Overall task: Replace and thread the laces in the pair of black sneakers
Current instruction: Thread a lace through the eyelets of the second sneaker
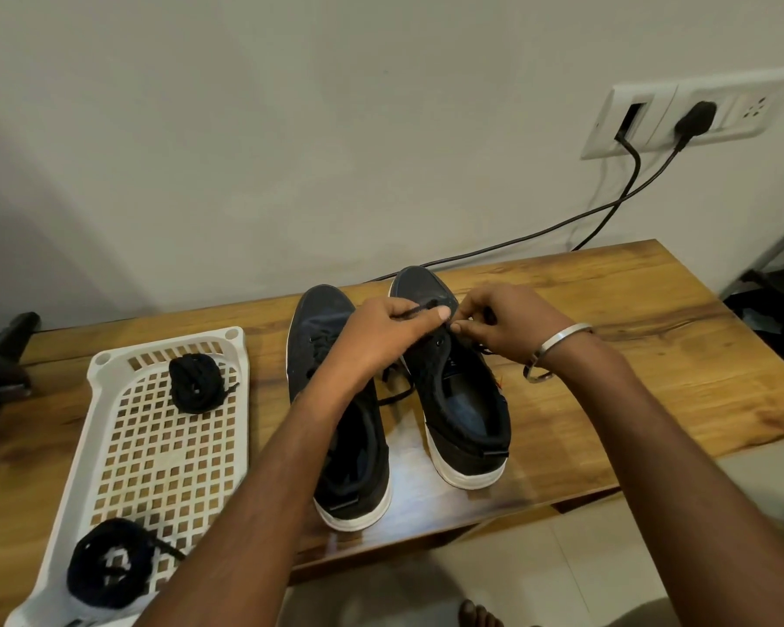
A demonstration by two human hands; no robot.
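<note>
We are over the right sneaker (465,400) now, which stands on the wooden table (652,337) with its toe toward the wall and its white sole showing at the heel. Both hands work above its front eyelets. Our left hand (381,330) has its fingers curled round a black lace (415,311), the thumb pressed along it, and the strand runs out toward the toe. Our right hand (508,321) pinches another bit of the same lace between thumb and fingertips, right at the eyelet row, and the two hands almost touch. A metal bangle (557,350) sits on the right wrist. A loose length of lace trails down into the gap between the shoes.

Just beside it, to the left, stands the left sneaker (336,418), parallel, toe also toward the wall, partly covered by our left forearm. We cannot tell how far its own lacing runs.

Further left lies a white plastic tray (155,445) with a grid of square holes. In it are two bundles of black lace: one coil (198,382) near the far end, another coil (109,565) at the near end.

On the wall behind, a white switch plate (684,115) carries a black plug (695,117), and two black cables (607,210) hang down toward the table's back edge.
</note>
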